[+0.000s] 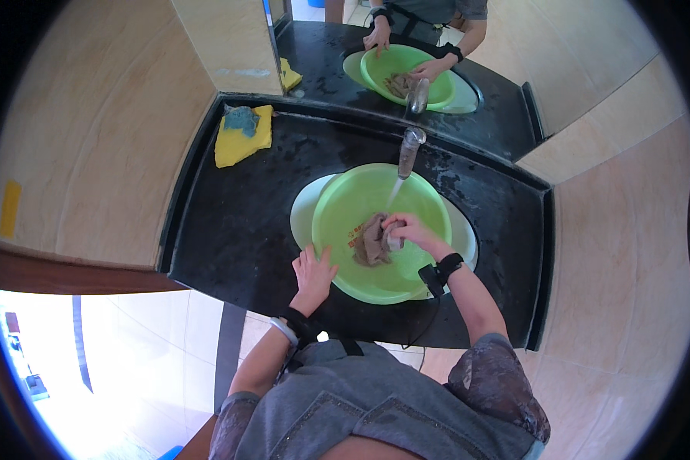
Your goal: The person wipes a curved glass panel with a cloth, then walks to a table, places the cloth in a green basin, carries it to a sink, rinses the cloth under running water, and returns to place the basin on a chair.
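Observation:
A light green plastic basin (417,276) rests over the white sink (303,210) in the black countertop. Inside it lies a wet brownish cloth (374,238), bunched up near the middle. My right hand (411,229) pinches the cloth's right side between thumb and fingers. On the basin's lower left rim sits my left hand (313,273), its fingers spread and partly over the edge. Water runs from the metal faucet (409,152) into the basin, just beyond the cloth. Red printing shows on the basin floor, partly covered by the cloth.
At the counter's back left corner lies a yellow sponge cloth (244,144) with a blue-green scouring pad (241,121) on it. A mirror (322,63) behind the faucet reflects the basin and both hands. Tiled walls flank the black countertop (236,230), which has a raised edge.

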`<act>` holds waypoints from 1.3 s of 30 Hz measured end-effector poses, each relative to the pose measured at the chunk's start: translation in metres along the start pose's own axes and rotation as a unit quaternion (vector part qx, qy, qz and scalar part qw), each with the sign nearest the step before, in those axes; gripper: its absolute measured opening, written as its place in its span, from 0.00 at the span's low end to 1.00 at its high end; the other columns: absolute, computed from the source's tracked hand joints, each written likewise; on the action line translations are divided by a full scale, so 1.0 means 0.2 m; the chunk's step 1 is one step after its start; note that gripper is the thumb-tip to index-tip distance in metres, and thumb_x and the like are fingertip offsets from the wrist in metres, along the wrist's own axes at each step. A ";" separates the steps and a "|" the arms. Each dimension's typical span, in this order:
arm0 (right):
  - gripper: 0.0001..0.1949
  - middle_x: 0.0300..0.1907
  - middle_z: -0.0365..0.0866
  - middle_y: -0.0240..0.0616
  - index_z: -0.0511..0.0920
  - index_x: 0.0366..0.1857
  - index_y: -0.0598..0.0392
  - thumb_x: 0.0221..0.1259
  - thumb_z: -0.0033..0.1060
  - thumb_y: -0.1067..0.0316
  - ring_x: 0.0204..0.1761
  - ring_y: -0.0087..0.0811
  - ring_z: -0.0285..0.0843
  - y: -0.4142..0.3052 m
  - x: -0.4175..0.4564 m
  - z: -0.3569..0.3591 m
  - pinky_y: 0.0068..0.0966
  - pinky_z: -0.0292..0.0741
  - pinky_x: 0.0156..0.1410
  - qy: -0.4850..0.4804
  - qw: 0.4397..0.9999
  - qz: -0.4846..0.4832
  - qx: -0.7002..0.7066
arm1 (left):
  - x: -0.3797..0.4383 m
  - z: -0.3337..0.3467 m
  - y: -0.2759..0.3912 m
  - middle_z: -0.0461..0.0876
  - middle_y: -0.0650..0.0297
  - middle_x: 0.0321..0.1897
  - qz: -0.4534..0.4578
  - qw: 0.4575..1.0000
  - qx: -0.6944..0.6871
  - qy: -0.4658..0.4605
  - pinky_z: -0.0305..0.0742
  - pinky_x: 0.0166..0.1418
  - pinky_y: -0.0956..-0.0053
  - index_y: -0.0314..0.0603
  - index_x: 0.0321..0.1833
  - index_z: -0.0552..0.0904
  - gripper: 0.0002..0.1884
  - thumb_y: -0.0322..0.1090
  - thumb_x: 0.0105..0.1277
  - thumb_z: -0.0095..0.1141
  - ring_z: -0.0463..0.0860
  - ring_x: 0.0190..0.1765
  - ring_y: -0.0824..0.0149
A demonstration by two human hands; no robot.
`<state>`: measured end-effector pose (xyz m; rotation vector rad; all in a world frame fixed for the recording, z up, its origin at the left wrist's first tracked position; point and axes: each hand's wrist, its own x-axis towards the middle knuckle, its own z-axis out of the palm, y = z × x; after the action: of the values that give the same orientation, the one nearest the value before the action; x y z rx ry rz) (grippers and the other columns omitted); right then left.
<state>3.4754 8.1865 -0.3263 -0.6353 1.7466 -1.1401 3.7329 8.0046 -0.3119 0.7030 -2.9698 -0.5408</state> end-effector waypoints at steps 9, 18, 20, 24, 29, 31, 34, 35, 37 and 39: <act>0.19 0.42 0.83 0.50 0.80 0.48 0.51 0.48 0.61 0.72 0.46 0.47 0.79 0.16 0.02 0.11 0.41 0.77 0.51 0.301 0.838 0.034 -0.455 | -0.01 0.08 -0.05 0.70 0.51 0.54 0.037 0.998 -0.024 0.033 0.61 0.60 0.56 0.52 0.63 0.78 0.25 0.47 0.62 0.62 0.71 0.57 0.52; 0.24 0.51 0.83 0.52 0.77 0.56 0.55 0.49 0.61 0.71 0.52 0.48 0.81 0.04 0.06 0.06 0.38 0.77 0.56 0.089 0.994 -0.013 -0.064 | -0.02 0.05 -0.06 0.70 0.50 0.55 0.061 0.997 -0.047 0.025 0.61 0.60 0.55 0.53 0.62 0.78 0.24 0.49 0.64 0.61 0.70 0.59 0.51; 0.24 0.52 0.82 0.51 0.77 0.56 0.54 0.50 0.62 0.70 0.53 0.50 0.80 0.04 0.07 -0.04 0.38 0.76 0.57 0.104 0.921 0.050 -0.372 | -0.01 0.04 -0.05 0.70 0.49 0.56 0.063 0.997 -0.043 0.018 0.61 0.60 0.55 0.53 0.62 0.78 0.24 0.49 0.65 0.61 0.70 0.59 0.51; 0.23 0.62 0.73 0.49 0.78 0.57 0.47 0.53 0.62 0.67 0.58 0.55 0.76 0.00 0.03 0.16 0.48 0.74 0.56 0.223 0.798 0.056 -0.558 | -0.01 0.06 -0.06 0.70 0.50 0.56 0.055 0.997 -0.037 0.031 0.61 0.60 0.55 0.53 0.61 0.79 0.24 0.49 0.64 0.61 0.70 0.59 0.51; 0.30 0.71 0.60 0.51 0.72 0.68 0.37 0.58 0.61 0.60 0.66 0.57 0.66 0.06 -0.06 0.36 0.64 0.67 0.58 -0.014 0.727 -0.172 -0.665 | -0.01 0.05 -0.05 0.69 0.51 0.55 0.052 0.998 -0.038 0.020 0.61 0.60 0.55 0.54 0.60 0.80 0.22 0.50 0.64 0.60 0.70 0.59 0.52; 0.33 0.72 0.58 0.51 0.68 0.71 0.31 0.57 0.62 0.59 0.66 0.59 0.64 0.08 -0.03 0.27 0.66 0.64 0.61 0.061 0.773 -0.101 -0.623 | -0.02 0.04 -0.06 0.70 0.51 0.54 0.052 0.998 -0.038 0.021 0.61 0.60 0.55 0.54 0.60 0.80 0.22 0.50 0.64 0.60 0.70 0.59 0.52; 0.36 0.74 0.57 0.48 0.65 0.72 0.22 0.56 0.65 0.58 0.66 0.59 0.64 0.23 0.03 0.34 0.66 0.62 0.62 0.181 0.740 0.013 -0.647 | -0.01 0.03 -0.04 0.70 0.52 0.54 0.061 0.997 -0.041 0.022 0.61 0.60 0.55 0.54 0.59 0.80 0.22 0.51 0.64 0.60 0.70 0.59 0.52; 0.37 0.74 0.57 0.47 0.65 0.71 0.18 0.55 0.66 0.57 0.66 0.58 0.64 0.31 0.04 0.37 0.65 0.63 0.63 0.222 0.709 0.052 -0.668 | -0.01 0.03 -0.03 0.70 0.52 0.53 0.066 0.997 -0.043 0.023 0.61 0.60 0.55 0.55 0.59 0.80 0.22 0.50 0.64 0.60 0.69 0.59 0.52; 0.41 0.74 0.57 0.48 0.58 0.75 0.21 0.55 0.67 0.58 0.64 0.59 0.64 0.30 0.02 0.35 0.63 0.65 0.62 0.131 0.748 -0.057 -0.648 | -0.01 0.04 -0.04 0.70 0.52 0.53 0.061 0.997 -0.035 0.027 0.61 0.60 0.55 0.54 0.59 0.80 0.22 0.50 0.64 0.61 0.69 0.59 0.52; 0.42 0.74 0.57 0.51 0.57 0.77 0.29 0.55 0.66 0.59 0.63 0.61 0.64 0.07 -0.06 0.26 0.62 0.66 0.61 0.000 0.747 -0.117 -0.654 | -0.03 0.07 -0.06 0.70 0.52 0.54 0.048 0.998 -0.032 0.029 0.61 0.60 0.55 0.54 0.59 0.80 0.22 0.50 0.64 0.61 0.70 0.59 0.52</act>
<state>3.5291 8.1804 -0.3411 -1.6881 2.3469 0.1867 3.7414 8.0017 -0.3280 0.5571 -2.8993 -0.5945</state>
